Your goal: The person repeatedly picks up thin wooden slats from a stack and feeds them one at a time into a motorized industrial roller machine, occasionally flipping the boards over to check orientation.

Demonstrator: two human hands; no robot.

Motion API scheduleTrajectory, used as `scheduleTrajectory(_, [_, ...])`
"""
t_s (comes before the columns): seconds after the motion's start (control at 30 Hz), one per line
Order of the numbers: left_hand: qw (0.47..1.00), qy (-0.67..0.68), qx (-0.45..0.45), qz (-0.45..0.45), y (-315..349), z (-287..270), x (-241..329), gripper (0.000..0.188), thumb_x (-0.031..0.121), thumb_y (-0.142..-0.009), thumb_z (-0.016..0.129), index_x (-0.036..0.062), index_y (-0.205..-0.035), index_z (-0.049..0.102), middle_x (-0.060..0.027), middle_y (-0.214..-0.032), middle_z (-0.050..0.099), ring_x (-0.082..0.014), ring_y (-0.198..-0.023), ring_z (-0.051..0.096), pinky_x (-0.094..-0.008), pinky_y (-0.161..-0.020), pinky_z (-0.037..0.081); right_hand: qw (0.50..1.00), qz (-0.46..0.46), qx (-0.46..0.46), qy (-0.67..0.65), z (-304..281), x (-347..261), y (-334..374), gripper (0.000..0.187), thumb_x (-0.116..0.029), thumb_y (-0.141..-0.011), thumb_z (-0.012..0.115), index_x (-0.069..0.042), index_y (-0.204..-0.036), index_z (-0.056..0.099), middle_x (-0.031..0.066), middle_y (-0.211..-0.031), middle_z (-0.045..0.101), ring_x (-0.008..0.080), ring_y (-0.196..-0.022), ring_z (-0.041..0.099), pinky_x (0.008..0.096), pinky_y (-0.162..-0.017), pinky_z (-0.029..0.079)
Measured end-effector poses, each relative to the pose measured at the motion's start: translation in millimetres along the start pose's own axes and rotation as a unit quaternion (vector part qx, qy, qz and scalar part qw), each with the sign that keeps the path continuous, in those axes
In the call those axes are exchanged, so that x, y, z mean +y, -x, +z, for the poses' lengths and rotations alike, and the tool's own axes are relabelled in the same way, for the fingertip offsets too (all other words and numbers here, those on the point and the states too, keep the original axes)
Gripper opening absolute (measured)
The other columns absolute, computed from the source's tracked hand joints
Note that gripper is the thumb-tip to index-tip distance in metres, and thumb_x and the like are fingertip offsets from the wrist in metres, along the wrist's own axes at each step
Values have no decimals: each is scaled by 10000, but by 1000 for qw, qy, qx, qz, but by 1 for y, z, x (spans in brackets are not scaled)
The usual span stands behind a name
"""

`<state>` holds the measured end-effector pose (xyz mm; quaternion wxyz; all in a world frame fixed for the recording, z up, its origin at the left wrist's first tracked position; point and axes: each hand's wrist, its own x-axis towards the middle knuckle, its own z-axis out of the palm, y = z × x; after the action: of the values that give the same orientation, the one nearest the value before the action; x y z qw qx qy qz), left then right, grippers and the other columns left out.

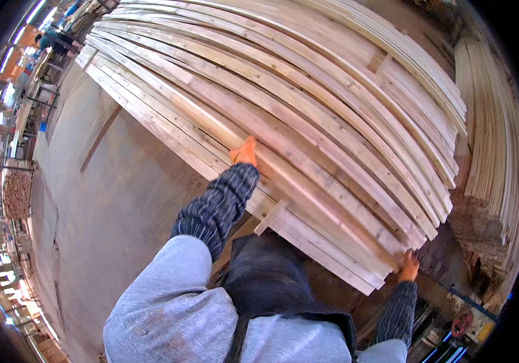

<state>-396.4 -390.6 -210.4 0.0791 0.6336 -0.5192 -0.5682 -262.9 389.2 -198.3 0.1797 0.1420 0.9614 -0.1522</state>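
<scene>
A big stack of long pale wooden planks (308,97) fills the upper middle of the head view. My left hand (245,153), in an orange glove and a dark striped sleeve, rests on top of a plank near the stack's left side. My right hand (409,266), also in an orange glove, grips the near end of a plank at the stack's lower right corner. A short wooden spacer strip (271,216) sticks out from between the layers below my left arm.
A second pile of planks (489,151) stands at the right. Grey concrete floor (102,199) lies to the left, with a round basket-like bin (16,192) and workshop racks at the far left rim. Blue and red gear (462,323) sits at lower right.
</scene>
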Motion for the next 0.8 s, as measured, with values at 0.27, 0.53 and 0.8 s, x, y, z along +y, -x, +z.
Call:
scheduleTrajectory(0.27, [981, 187, -38, -34, -2, -88, -38, 880, 351, -792, 897, -101, -1401, 451, -204, -1375, 601, -312, -1282, 558, -408, -1105, 429, 981, -183, -42, -53, -20, -276, 102, 522, -270, -890, 746, -35, -1343, 638, 229, -1339, 653, 397, -1249, 615, 456, -1095, 468])
scheduleTrajectory(0.53, [977, 211, -8, -26, 26, -81, -22, 943, 296, -824, 870, -59, -1522, 344, -203, -1496, 524, -289, -1375, 489, -417, -1178, 366, 900, -324, -287, -45, 47, -497, 57, 927, -523, -820, 775, -65, -1549, 431, 243, -1488, 558, 384, -1387, 531, 454, -1174, 404])
scheduleTrajectory(0.8, [928, 336, -147, -63, 36, -71, -22, 640, 372, -933, 759, 84, -1427, 471, -119, -1376, 601, -305, -1171, 646, -517, -893, 592, 910, -313, -271, 17, 2, -492, 39, 949, -573, -745, 818, 48, -1416, 564, 271, -1452, 579, 391, -1348, 566, 445, -1150, 433])
